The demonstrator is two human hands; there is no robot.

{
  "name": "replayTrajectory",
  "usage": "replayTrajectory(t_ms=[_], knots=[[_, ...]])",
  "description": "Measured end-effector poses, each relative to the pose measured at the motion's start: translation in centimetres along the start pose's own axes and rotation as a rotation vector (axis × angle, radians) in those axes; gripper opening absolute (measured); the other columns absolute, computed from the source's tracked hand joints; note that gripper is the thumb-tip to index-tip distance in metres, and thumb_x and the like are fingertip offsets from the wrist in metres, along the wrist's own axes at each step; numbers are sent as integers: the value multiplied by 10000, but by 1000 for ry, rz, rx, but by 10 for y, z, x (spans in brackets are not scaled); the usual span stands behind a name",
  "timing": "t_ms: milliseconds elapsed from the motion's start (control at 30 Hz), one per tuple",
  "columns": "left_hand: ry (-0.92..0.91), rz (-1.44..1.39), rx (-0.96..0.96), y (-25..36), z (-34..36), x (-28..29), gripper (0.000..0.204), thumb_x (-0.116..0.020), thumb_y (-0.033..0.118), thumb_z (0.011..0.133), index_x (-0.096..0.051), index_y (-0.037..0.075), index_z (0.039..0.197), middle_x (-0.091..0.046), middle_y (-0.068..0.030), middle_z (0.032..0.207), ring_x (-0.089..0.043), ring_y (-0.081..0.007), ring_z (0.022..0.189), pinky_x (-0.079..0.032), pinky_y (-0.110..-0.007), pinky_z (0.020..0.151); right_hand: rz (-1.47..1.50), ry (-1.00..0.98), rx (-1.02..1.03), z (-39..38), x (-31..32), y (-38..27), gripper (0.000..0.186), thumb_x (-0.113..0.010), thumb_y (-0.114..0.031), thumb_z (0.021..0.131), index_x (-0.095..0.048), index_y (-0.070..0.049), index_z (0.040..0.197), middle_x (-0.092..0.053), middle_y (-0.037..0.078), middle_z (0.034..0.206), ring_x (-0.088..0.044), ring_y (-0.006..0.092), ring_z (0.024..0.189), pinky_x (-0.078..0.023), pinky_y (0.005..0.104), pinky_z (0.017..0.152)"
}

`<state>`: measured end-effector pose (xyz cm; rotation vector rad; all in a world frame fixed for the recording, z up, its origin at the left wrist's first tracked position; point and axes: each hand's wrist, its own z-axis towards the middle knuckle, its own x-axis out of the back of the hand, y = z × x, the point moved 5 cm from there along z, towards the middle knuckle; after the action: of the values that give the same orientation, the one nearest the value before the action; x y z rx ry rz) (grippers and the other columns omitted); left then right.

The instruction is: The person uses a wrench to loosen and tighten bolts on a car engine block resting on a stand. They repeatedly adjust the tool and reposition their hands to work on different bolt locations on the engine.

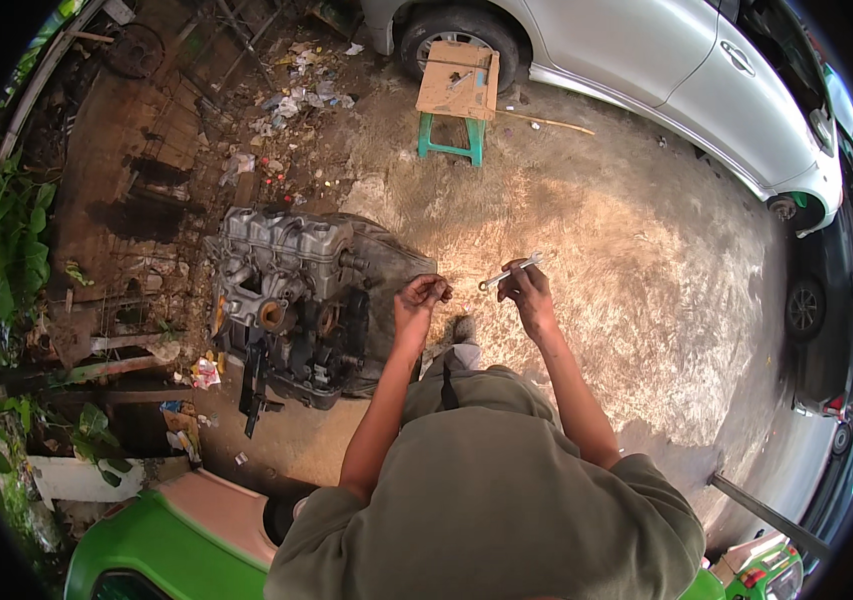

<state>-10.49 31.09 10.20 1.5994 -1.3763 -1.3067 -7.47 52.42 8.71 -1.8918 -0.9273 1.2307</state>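
My right hand grips a combination wrench; its ring end points left and its open end sticks out past the fingers at the upper right. Level with it, my left hand is closed, fingertips pinched together. Whatever small thing may be between them is too small to make out. The two hands are apart. Left of my left hand stands a greasy car engine with a grey metal cover on top and dark pulleys on its near side. It rests on a dark sheet.
Ahead, a green stool carries a cardboard sheet with small tools on it. A silver car is parked beyond. Litter lies at the far left. A dark car stands right, a green vehicle behind me.
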Motion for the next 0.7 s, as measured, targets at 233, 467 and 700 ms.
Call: replayTrajectory(t_ms=[233, 467, 700], knots=[[77, 88, -16, -7, -102, 37, 120, -631, 107, 957, -655, -6, 927, -665, -49, 807, -609, -116, 748, -485, -285, 734, -7, -93, -49, -75, -25, 46, 250, -536, -230, 1026, -559, 18, 1042, -644, 115, 777, -615, 161, 666, -507, 310, 618], [133, 130, -10, -6, -163, 86, 234, -615, 196, 977, -623, 17, 827, -637, -45, 742, -587, -115, 710, -455, -279, 711, -64, -113, -148, -135, -60, 79, 292, -547, -305, 1019, -535, -18, 970, -637, 120, 717, -595, 184, 576, -484, 314, 550], [188, 289, -23, 30, -152, 171, 419, -581, 306, 1007, -558, 18, 704, -560, -42, 642, -490, -102, 639, -401, -297, 652, -92, -36, -196, -142, -100, 126, 293, -508, -278, 1038, -531, 14, 1020, -654, 145, 721, -631, 197, 558, -524, 308, 531]])
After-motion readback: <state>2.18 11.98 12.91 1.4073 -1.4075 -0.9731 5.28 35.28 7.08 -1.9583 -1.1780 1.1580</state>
